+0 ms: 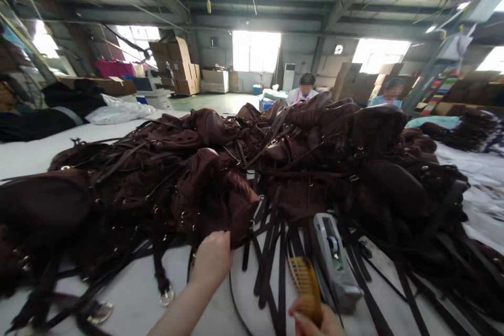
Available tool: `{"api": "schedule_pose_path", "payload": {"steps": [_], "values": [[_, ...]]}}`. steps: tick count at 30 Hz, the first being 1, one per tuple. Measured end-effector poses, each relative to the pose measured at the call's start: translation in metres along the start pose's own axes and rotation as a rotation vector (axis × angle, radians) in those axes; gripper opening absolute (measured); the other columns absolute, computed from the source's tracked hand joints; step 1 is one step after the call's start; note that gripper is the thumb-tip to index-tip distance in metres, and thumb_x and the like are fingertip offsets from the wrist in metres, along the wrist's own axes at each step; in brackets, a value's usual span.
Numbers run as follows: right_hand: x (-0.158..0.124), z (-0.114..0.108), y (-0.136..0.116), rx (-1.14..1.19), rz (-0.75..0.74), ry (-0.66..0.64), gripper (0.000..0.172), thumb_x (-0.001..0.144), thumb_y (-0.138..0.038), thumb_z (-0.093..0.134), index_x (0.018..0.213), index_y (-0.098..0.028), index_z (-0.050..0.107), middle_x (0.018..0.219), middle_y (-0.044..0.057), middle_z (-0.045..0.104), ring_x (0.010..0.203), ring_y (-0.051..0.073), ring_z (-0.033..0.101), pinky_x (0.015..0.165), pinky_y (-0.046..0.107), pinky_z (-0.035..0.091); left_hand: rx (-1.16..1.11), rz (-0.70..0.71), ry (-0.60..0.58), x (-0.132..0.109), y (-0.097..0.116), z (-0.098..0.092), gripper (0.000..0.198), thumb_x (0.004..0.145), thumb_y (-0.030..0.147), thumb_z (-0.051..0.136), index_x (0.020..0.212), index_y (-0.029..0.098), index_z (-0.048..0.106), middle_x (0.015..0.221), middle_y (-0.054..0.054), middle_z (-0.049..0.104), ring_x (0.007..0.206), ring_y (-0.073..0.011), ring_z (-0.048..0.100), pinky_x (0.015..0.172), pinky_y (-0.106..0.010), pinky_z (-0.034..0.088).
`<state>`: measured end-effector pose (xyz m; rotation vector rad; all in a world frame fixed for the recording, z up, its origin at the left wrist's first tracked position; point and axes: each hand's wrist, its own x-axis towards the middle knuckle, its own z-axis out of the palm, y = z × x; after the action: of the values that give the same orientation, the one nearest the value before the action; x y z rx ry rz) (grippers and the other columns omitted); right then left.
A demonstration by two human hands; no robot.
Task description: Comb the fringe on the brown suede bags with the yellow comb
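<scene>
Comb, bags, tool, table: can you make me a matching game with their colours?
Things:
1 comb
2 bags
3 tool
4 table

Colours:
a dark brown
b white
c yellow
d silver-grey

Pairs: 1-c, 2-a, 3-d, 4-b

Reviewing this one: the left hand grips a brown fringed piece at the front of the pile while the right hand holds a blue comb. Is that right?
Not quite. The head view shows that the comb in the right hand is yellow, not blue. The rest stands: the left hand grips the brown fringed piece at the front of the pile.
</scene>
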<state>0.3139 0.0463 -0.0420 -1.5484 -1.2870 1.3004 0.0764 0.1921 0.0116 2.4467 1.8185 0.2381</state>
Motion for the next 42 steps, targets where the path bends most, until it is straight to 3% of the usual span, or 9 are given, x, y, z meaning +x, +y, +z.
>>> {"api": "schedule_pose_path", "payload": {"steps": [5,8,13,19,24,29,31,36,42], "values": [[0.01,0.008,-0.031,0.111,-0.098,0.336,0.038,0.073,-0.052,0.065,0.088,-0.017,0.066,0.077,0.006,0.066,0.062,0.016,0.06,0.057,0.028,0.05,0.052,0.179,-0.323,-0.095,0.026,-0.015,0.025,0.071,0.003,0.046,0.086,0.013,0.064,0.086,-0.012,0.065,0.085,-0.028,0.061,0.074,-0.04,0.047],[0.022,0.016,-0.052,0.042,-0.238,0.376,0.03,0.076,-0.045,0.064,0.089,-0.018,0.067,0.09,0.008,0.068,0.087,0.023,0.063,0.08,0.034,0.05,0.083,0.277,-0.364,-0.115,0.022,-0.017,0.028,0.073,0.0,0.04,0.083,0.012,0.064,0.084,-0.014,0.065,0.083,-0.0277,0.062,0.072,-0.04,0.048],[0.025,0.042,-0.08,-0.113,-0.31,0.319,0.028,0.079,-0.041,0.063,0.097,-0.019,0.065,0.091,0.008,0.068,0.083,0.024,0.062,0.077,0.037,0.051,0.035,0.484,-0.374,-0.125,0.019,0.007,0.026,0.075,0.002,0.04,0.081,0.011,0.063,0.078,-0.014,0.065,0.074,-0.0276,0.063,0.066,-0.039,0.049],[0.019,0.073,-0.093,-0.081,-0.287,0.079,0.027,0.081,-0.04,0.059,0.098,-0.02,0.064,0.09,0.006,0.067,0.068,0.016,0.06,0.06,0.027,0.049,-0.146,0.529,-0.209,-0.125,0.034,0.041,0.03,0.087,0.034,0.05,0.101,0.009,0.06,0.096,-0.017,0.063,0.092,-0.0316,0.059,0.081,-0.046,0.047],[0.044,0.077,-0.064,0.197,0.021,0.025,0.04,0.082,-0.05,0.052,0.104,-0.017,0.052,0.056,-0.005,0.056,0.032,0.006,0.032,0.03,0.018,0.021,-0.364,0.466,-0.208,-0.11,0.024,0.024,0.025,0.091,0.032,0.041,0.092,0.015,0.059,0.092,-0.01,0.063,0.089,-0.0245,0.058,0.081,-0.039,0.047],[0.058,0.069,-0.046,0.31,0.053,0.086,0.04,0.08,-0.052,0.053,0.102,-0.018,0.049,0.095,0.007,0.066,0.033,0.002,0.035,0.027,0.016,0.019,-0.37,0.279,0.066,-0.061,-0.017,0.006,0.018,0.085,0.018,0.045,0.099,0.016,0.056,0.108,-0.01,0.058,0.106,-0.0225,0.053,0.093,-0.036,0.043],[0.056,0.071,-0.045,0.302,0.033,0.094,0.042,0.079,-0.054,0.052,0.1,-0.018,0.049,0.099,0.008,0.066,0.031,0.001,0.034,0.026,0.017,0.018,-0.314,0.302,0.062,-0.04,-0.032,0.008,0.041,0.076,0.018,0.058,0.116,0.016,0.052,0.129,-0.012,0.048,0.122,-0.0254,0.042,0.104,-0.037,0.035],[0.053,0.078,-0.037,0.259,-0.013,0.147,0.04,0.078,-0.052,0.054,0.098,-0.018,0.05,0.095,0.007,0.067,0.031,0.002,0.035,0.028,0.019,0.021,-0.136,0.313,-0.158,-0.017,-0.047,0.022,0.045,0.073,0.034,0.066,0.115,0.019,0.058,0.117,-0.014,0.052,0.107,-0.0292,0.052,0.095,-0.041,0.041],[0.059,0.083,-0.018,0.075,-0.133,0.269,0.023,0.075,-0.03,0.061,0.095,-0.019,0.058,0.093,0.006,0.068,0.074,0.017,0.063,0.065,0.029,0.05,-0.072,0.315,-0.085,-0.029,-0.048,0.016,0.018,0.078,0.029,0.06,0.091,0.017,0.064,0.12,-0.015,0.051,0.112,-0.0306,0.049,0.096,-0.043,0.041]]}}
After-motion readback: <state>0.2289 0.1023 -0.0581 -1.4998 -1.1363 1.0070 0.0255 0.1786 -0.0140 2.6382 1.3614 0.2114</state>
